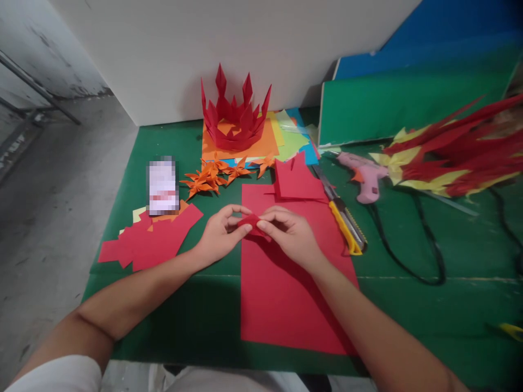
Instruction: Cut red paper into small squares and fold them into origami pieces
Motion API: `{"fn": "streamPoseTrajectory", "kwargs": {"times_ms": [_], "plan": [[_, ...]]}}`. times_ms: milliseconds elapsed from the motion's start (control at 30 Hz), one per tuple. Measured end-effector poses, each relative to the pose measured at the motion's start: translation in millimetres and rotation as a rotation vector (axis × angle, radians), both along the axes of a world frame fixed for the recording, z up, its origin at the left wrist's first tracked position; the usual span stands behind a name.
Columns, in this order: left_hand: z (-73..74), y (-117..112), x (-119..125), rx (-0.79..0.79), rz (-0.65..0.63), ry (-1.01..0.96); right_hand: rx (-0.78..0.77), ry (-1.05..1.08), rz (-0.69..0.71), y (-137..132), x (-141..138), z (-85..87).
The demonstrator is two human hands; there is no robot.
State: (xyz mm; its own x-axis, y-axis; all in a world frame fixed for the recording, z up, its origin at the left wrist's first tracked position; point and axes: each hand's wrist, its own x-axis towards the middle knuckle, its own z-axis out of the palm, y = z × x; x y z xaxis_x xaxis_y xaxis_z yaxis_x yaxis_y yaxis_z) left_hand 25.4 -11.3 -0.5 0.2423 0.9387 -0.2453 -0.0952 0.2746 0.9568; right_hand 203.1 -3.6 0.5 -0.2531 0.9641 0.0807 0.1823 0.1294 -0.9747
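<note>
Both hands meet over the top of a large red paper sheet (286, 294) on the green table (408, 305). My left hand (223, 234) and my right hand (290, 231) pinch a small folded piece of red paper (250, 221) between their fingertips, from either side. The fingers of both hands are closed on it. The piece is held a little above the sheet.
A red paper crown (235, 117) stands on orange paper at the back, with small orange folded stars (216, 177) in front. Red paper scraps (155, 239) and a phone (162, 185) lie left. A yellow utility knife (345, 220), pink glue gun (365, 177) and red-yellow paper spikes (453, 152) lie right.
</note>
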Motion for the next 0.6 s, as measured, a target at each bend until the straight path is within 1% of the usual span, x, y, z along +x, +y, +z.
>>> {"fn": "streamPoseTrajectory", "kwargs": {"times_ms": [133, 267, 467, 600], "plan": [[-2.5, 0.7, 0.7, 0.057, 0.002, 0.098, 0.051, -0.004, -0.048, -1.6, -1.3, 0.7], [-2.9, 0.6, 1.9, 0.138, -0.010, 0.182, 0.030, 0.011, -0.049, -1.8, 0.1, -0.4], [1.1, 0.2, 1.2, 0.159, -0.027, 0.204, 0.041, 0.013, -0.089, -3.9, -1.8, -4.9], [0.8, 1.0, 0.9, 0.195, -0.052, 0.179, -0.001, 0.065, -0.060, -5.0, -3.1, -5.2]]}}
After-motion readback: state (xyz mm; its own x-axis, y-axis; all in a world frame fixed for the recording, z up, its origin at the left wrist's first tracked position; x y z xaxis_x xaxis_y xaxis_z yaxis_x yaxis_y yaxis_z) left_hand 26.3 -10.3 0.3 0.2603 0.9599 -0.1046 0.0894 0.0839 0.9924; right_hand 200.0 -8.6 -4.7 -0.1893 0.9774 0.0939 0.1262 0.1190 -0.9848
